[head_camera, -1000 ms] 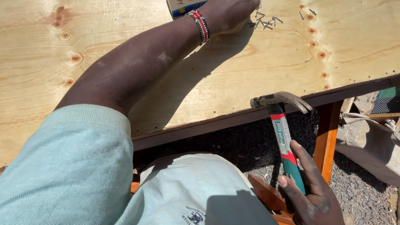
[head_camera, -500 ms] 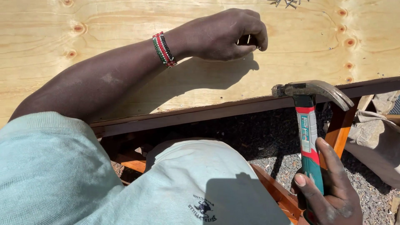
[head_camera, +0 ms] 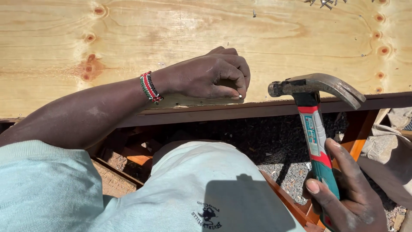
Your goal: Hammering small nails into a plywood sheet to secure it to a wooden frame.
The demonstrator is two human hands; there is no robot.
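Observation:
My left hand (head_camera: 208, 75) rests on the near edge of a pale plywood sheet (head_camera: 180, 38), pinching a small nail (head_camera: 240, 96) upright between thumb and fingertip. A beaded bracelet (head_camera: 149, 87) circles that wrist. My right hand (head_camera: 347, 189) grips a claw hammer (head_camera: 315, 116) by its red and green handle. The steel head is raised just right of the nail, level with the sheet's edge, about a hand's width away.
A dark wooden frame rail (head_camera: 266, 111) runs under the plywood's near edge, with an orange-brown leg (head_camera: 358, 129) at right. Loose nails (head_camera: 322, 3) lie at the sheet's far edge. Gravel ground (head_camera: 274, 150) and grey fabric (head_camera: 392, 146) lie below right. My knee in pale cloth (head_camera: 197, 184) is close under the rail.
My left hand has drawn back from the pile of nails to the near edge of the sheet, now holding one nail there. The hammer stays raised at right.

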